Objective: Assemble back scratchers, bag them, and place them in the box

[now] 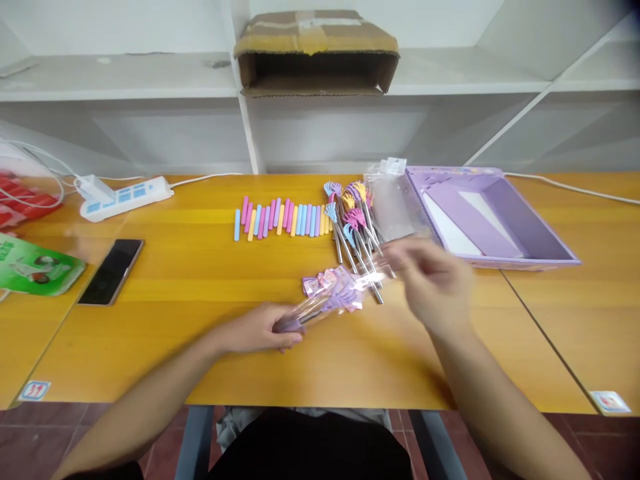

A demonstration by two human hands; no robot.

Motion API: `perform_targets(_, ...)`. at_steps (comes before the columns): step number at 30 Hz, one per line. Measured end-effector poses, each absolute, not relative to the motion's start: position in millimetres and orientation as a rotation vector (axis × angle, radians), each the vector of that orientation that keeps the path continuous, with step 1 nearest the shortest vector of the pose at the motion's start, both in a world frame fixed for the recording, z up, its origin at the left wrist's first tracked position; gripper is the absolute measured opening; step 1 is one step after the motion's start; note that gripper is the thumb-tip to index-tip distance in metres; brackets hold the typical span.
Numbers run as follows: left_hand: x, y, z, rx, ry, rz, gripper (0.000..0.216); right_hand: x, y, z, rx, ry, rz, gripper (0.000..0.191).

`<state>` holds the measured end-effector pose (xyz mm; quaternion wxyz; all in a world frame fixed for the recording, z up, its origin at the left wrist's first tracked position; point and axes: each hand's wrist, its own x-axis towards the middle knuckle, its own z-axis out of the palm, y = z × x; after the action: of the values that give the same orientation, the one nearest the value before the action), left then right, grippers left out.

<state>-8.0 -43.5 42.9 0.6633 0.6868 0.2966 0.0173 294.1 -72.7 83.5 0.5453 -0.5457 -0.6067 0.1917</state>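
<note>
My left hand (260, 328) is closed around the handle end of a purple back scratcher (340, 298), which lies inside a clear plastic sleeve (374, 272). At the sleeve's other end, the fingers of my right hand (435, 283) pinch the film; that hand is slightly blurred. Small pink printed cards (311, 287) lie on the table behind the sleeve. Farther back is a pile of back scratcher heads on metal rods (354, 217), in blue, pink, yellow and purple. Left of the pile runs a row of coloured handles (277, 217). Flat clear bags (397, 203) rest beside the pile.
A purple bin (537, 223) sits at the right rear. A phone (111, 272), a power strip (127, 199) and a green package (40, 265) are on the left. An open cardboard box (315, 37) rests on the shelf above the table (350, 373).
</note>
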Motion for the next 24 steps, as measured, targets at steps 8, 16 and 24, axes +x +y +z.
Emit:
perform_targets(8,-10,-33,39,1.698,0.713,0.072,0.039,409,16,168,-1.907,-1.69,0.076,0.028)
perform_targets(16,-11,-32,46,1.66,0.724,0.026,0.035,472,187,145,-2.256,-1.989,0.343,0.046)
perform_targets(24,-15,-27,43,1.573,0.741,0.019,0.038,472,232,101,-2.233,-2.017,0.352,0.023)
